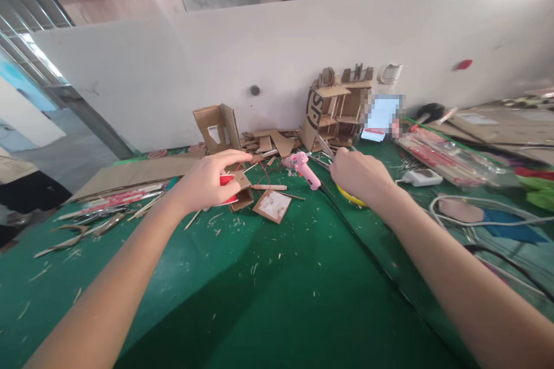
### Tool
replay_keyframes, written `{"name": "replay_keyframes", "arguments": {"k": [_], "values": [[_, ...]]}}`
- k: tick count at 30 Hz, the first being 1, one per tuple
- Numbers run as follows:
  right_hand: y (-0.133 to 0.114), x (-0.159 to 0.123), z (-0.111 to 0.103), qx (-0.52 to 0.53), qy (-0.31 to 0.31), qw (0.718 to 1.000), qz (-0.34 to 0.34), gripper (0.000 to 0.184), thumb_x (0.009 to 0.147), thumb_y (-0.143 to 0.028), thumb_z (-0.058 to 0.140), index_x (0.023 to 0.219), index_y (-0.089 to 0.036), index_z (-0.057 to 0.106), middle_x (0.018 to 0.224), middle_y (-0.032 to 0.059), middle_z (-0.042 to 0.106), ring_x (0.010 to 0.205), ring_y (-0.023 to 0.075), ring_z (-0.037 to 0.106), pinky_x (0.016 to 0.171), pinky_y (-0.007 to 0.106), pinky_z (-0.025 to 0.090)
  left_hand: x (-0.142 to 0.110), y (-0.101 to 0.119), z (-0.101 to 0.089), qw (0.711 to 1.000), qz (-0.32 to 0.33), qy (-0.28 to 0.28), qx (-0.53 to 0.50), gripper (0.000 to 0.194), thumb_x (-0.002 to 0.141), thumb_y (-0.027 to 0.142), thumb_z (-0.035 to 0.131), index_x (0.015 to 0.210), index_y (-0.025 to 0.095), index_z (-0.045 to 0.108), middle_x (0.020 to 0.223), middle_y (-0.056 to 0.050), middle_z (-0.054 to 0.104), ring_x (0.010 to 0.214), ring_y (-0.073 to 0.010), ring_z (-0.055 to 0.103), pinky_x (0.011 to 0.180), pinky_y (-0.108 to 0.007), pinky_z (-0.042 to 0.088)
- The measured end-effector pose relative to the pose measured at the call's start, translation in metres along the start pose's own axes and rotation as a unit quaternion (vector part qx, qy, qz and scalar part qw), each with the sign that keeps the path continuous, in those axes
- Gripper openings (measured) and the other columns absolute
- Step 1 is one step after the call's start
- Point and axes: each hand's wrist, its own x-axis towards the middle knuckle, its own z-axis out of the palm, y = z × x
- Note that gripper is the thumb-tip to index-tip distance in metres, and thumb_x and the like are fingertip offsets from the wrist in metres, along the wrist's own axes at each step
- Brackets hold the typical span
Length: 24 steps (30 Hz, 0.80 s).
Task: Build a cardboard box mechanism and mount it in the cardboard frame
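My left hand (208, 180) is curled round a red spool (227, 180) with pale rims, the thumb lying across it; some fingers are hidden behind. Thin red wire loops to the right of it. Beside the spool stands a small cardboard box (242, 199). My right hand (360, 172) is closed on what look like metal scissors (324, 147), blades pointing up and left; their handles are hidden in the fist. Just below that hand shows a yellow ring-shaped thing (351, 197). Between the hands lies a pink hot glue gun (306, 170).
A square board (272, 206) lies on the green table (277, 294). Cardboard scraps (277, 141), an open carton (217, 127) and a cardboard shelf model (331, 112) stand behind. A black cord (367, 253) crosses rightward. A lit phone (381, 118) leans near a white charger (422, 177).
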Motion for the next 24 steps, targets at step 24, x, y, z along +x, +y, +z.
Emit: {"name": "replay_keyframes", "arguments": {"k": [24], "values": [[-0.042, -0.045, 0.050, 0.735, -0.319, 0.591, -0.097, 0.018, 0.085, -0.031, 0.064, 0.090, -0.014, 0.061, 0.080, -0.0003, 0.047, 0.062, 0.0082, 0.036, 0.057, 0.025, 0.028, -0.003, 0.011, -0.001, 0.984, 0.014, -0.012, -0.175, 0.057, 0.076, 0.015, 0.049, 0.133, 0.019, 0.057, 0.146, -0.011, 0.051, 0.090, -0.0161, 0.067, 0.079, -0.030, 0.057]]}}
